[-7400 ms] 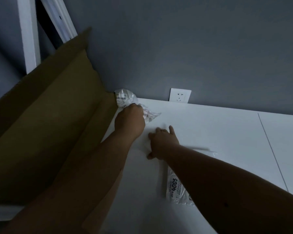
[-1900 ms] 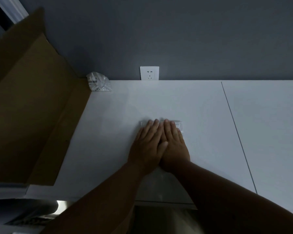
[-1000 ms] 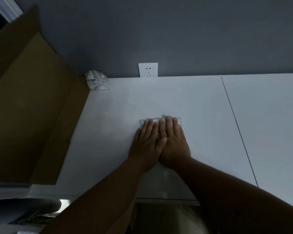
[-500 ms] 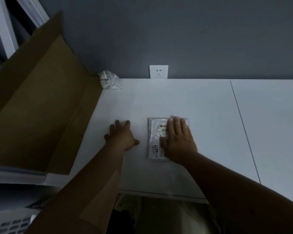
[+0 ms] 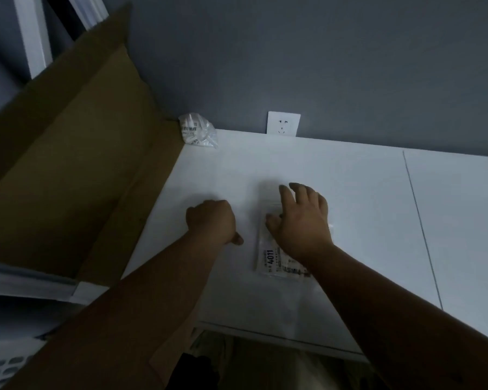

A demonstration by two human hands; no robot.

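Observation:
A flat clear plastic bag [image 5: 271,258] with a label reading 4011 lies on the white table [image 5: 350,192]. My right hand [image 5: 300,220] rests on top of it, fingers spread and slightly bent, covering its upper half. My left hand [image 5: 212,220] is on the table to the left of the bag, apart from it, with the fingers curled under and nothing in them that I can see. A second, crumpled clear bag [image 5: 197,132] with labels sits at the table's back left corner against the wall.
A large open cardboard box [image 5: 68,164] stands along the table's left edge, its flap raised. A white wall socket [image 5: 283,123] sits just above the table at the back. A seam [image 5: 419,220] divides the tabletop on the right. A white basket [image 5: 0,367] shows at lower left.
My left hand has come off the flat bag, moved left and curled its fingers. My right hand stays on the bag, its fingers now lifted and spread.

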